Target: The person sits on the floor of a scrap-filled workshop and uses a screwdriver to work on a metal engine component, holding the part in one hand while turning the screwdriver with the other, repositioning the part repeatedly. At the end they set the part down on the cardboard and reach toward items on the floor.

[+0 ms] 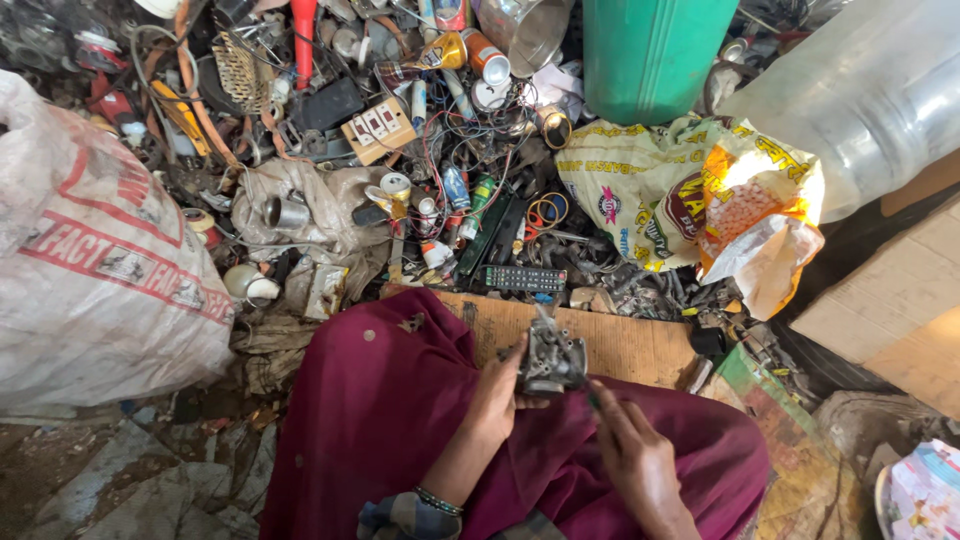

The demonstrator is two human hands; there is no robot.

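A grey carburettor [551, 360] was held over the lap in the left hand [497, 395], its grip closed round the body. The right hand [630, 455], beside it, pinched a thin tool [592, 398].

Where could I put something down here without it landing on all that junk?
The bare wooden board, just beyond the metal part in the left hand and below the black remote, has room. The pale boards at right, beside the orange bag, look free too. Everywhere above the remote, up to the green drum, is packed with scrap.
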